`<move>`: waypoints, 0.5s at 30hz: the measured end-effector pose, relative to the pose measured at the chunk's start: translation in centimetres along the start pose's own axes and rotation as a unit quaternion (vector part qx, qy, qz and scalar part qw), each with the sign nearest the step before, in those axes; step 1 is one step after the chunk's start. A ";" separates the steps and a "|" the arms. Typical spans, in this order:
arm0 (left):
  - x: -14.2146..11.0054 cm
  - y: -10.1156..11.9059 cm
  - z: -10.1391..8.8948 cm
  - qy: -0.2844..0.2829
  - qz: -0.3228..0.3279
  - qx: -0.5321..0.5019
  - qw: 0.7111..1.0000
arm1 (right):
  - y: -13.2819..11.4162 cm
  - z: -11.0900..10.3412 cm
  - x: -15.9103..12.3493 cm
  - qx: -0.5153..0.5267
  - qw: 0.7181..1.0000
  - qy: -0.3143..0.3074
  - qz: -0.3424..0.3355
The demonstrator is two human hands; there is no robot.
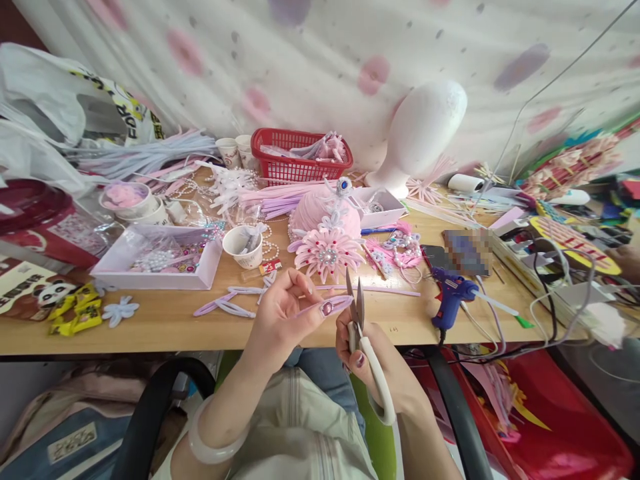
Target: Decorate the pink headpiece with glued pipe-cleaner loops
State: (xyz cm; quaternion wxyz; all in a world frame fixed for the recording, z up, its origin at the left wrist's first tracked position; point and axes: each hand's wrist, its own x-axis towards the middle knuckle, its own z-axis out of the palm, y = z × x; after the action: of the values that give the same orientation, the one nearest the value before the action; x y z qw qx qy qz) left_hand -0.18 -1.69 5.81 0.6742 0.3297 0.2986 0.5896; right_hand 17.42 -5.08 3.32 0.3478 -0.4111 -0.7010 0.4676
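Note:
My left hand pinches a lilac pipe cleaner bent into a narrow loop. White-handled scissors are gripped in my right hand, blades pointing up and slightly parted. The loop's tip lies close beside the blades; I cannot tell whether they touch. Just beyond my hands sits a pink flower ornament with red beads and a pearly centre, leaning against a ball of pink yarn. More bent lilac pipe cleaners lie on the table left of my left hand.
A white box of beads and a paper cup stand on the left. Behind are a red basket and a white foam head. A blue glue gun with cables lies right, near the table edge.

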 end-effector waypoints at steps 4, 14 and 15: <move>-0.1 0.2 0.2 -0.003 -0.006 0.024 1.000 | 0.1 -0.3 0.0 -0.014 1.000 0.001 -0.004; 0.0 -0.1 0.3 0.012 0.010 0.022 1.000 | 0.2 -0.2 -0.1 -0.011 1.000 0.010 0.013; 0.0 -0.1 0.2 0.012 0.009 0.024 1.000 | 0.2 -0.2 -0.1 -0.011 1.000 0.012 0.017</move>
State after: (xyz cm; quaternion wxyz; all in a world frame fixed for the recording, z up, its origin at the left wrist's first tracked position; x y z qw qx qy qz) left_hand 0.11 -1.68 5.84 0.6569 0.3417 0.3179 0.5921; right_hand 17.66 -5.07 3.19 0.3440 -0.4324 -0.6949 0.4602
